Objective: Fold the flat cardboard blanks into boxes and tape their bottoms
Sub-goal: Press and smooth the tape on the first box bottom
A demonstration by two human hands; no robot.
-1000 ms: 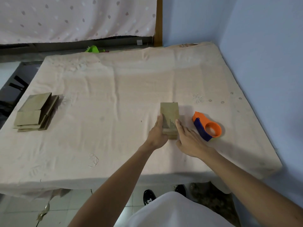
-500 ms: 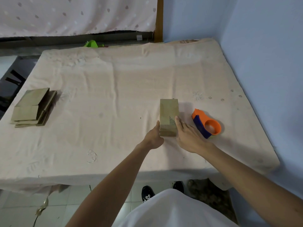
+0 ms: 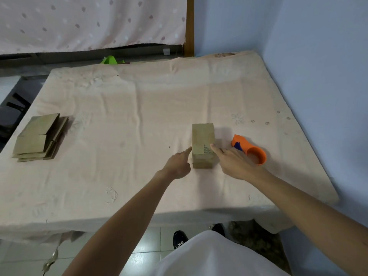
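Note:
A folded brown cardboard box (image 3: 202, 144) lies on the cloth-covered table (image 3: 129, 120), right of centre, with a strip of tape near its front end. My left hand (image 3: 179, 165) touches the box's left side with an extended forefinger. My right hand (image 3: 232, 163) has straight fingers, the forefinger tip at the box's right edge. An orange and blue tape dispenser (image 3: 250, 149) sits just right of my right hand. A stack of flat cardboard blanks (image 3: 39, 138) lies at the table's left side.
A blue wall (image 3: 318, 76) runs along the table's right side. A pink dotted curtain (image 3: 89, 22) hangs behind. A green object (image 3: 111, 60) shows past the far edge. The near table edge drops to a tiled floor by my shoes (image 3: 180, 239).
Both hands have drawn back from the box's sides; now only the forefingers reach it. The box stays where it was.

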